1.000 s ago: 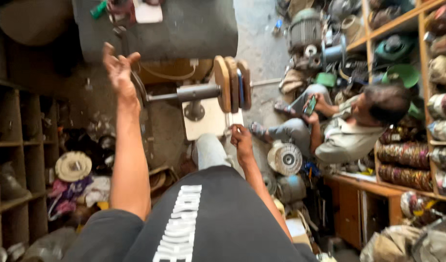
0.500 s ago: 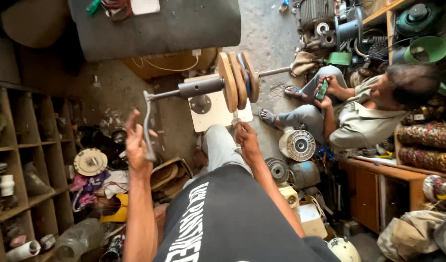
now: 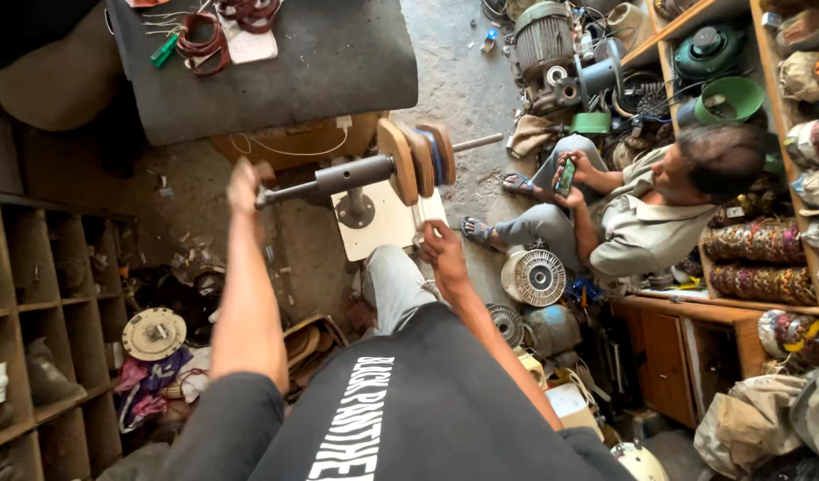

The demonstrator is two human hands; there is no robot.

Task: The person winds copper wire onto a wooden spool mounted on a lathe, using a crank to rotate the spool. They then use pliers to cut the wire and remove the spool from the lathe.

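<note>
On a cluttered workshop floor, the left hand [image 3: 243,183] is gripping the crank handle [image 3: 265,191], fingers wrapped; right hand [image 3: 445,245] fingers are pinching below the wooden discs [image 3: 417,160]; steady cranking seems best.

Hand-cranked winding machine [image 3: 365,178]: a grey metal horizontal shaft on a short round-flanged post, bolted to a pale square base plate [image 3: 387,227] near the middle of the scene. Crank handle [image 3: 263,191]: at the shaft's left end, gripped by the left hand [image 3: 243,183]. Wooden discs [image 3: 418,158]: three or so tan round formers, upright on edge, stacked side by side on the shaft's right part, a thin rod projecting to the right beyond them.
</note>
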